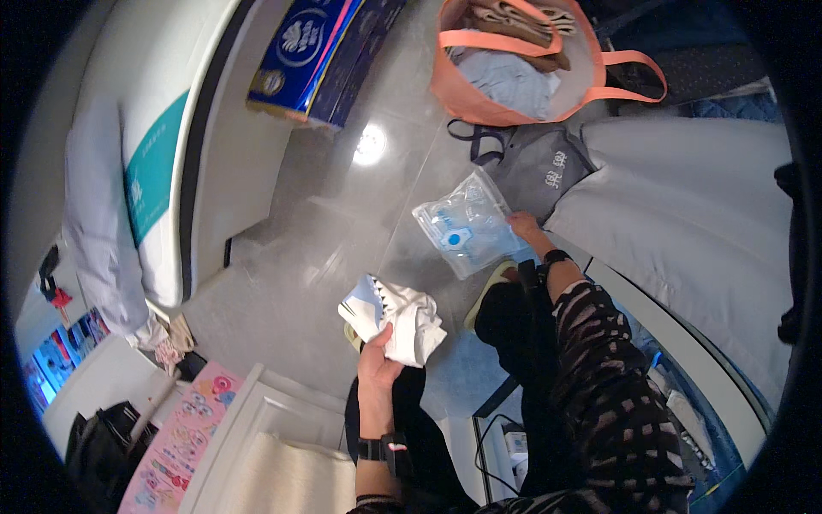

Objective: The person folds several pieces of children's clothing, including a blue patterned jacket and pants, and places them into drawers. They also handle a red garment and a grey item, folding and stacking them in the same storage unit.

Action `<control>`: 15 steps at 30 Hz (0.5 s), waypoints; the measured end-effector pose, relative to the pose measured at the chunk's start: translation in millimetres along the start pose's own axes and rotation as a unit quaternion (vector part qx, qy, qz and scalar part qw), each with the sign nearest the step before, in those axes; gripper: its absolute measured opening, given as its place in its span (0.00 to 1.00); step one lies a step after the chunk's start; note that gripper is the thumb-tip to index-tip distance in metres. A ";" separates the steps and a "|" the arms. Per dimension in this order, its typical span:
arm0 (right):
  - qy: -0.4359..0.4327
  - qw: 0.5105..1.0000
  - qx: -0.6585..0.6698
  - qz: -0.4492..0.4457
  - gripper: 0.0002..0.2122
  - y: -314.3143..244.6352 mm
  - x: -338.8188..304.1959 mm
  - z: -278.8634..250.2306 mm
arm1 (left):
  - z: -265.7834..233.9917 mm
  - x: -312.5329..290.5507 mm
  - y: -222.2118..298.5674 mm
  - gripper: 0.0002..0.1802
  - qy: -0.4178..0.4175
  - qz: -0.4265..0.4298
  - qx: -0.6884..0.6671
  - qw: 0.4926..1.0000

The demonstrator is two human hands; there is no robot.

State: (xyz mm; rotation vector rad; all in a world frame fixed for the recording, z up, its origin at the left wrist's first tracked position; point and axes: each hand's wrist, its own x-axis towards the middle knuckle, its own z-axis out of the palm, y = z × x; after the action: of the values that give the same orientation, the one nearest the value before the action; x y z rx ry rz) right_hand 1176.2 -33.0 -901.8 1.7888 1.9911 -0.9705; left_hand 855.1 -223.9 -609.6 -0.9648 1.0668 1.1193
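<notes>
My left hand (378, 364) is closed on a bunched white cloth (414, 326) with a light blue patch and a dark zigzag edge; its exact kind does not show. Farther right, my right hand (524, 226) grips the right edge of a clear plastic storage bag (473, 222) with blue printing and a round blue valve. The bag hangs above the grey tiled floor, near a grey fabric bag (541, 168) with dark handles. Between the white cloth and the plastic bag there is a gap.
An orange tote (446, 84) with folded clothes stands at the far side. Blue packages (301, 50) lie by a white mattress (184, 154) at the left. A grey-covered bed (685, 184) is on the right. Close to my legs is a white drawer front (291, 398).
</notes>
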 end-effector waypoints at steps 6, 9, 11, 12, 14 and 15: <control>-0.054 0.982 0.166 -0.066 0.10 -1.6 -47.7 -91.0 | 67.8 -46.5 -75.7 0.21 -0.017 -0.014 -0.069 0.997; -0.145 0.977 0.158 0.000 0.12 -31.7 -58.3 -92.3 | 68.2 -63.4 -72.8 0.22 0.017 0.008 -0.097 0.995; -0.163 0.977 0.128 0.046 0.15 -45.2 -32.6 -78.8 | 57.1 -52.5 -53.0 0.23 0.001 0.056 -0.114 0.992; -0.150 0.981 0.112 0.057 0.16 -41.6 -15.2 -76.1 | 54.3 -41.5 -47.1 0.25 0.010 0.081 -0.123 0.989; -0.135 0.983 0.106 0.069 0.17 -40.6 33.5 -45.8 | 35.7 -2.0 -25.8 0.25 0.001 0.132 -0.128 0.983; -0.140 0.981 0.112 0.078 0.17 -35.7 54.0 -30.5 | 28.9 19.2 -18.8 0.24 -0.004 0.121 -0.167 0.979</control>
State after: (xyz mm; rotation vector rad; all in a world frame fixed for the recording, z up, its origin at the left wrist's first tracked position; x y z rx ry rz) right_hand 1138.5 27.9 -903.0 1.7724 1.5998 -1.3538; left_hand 880.2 -195.5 -620.6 -1.1105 1.0286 1.5368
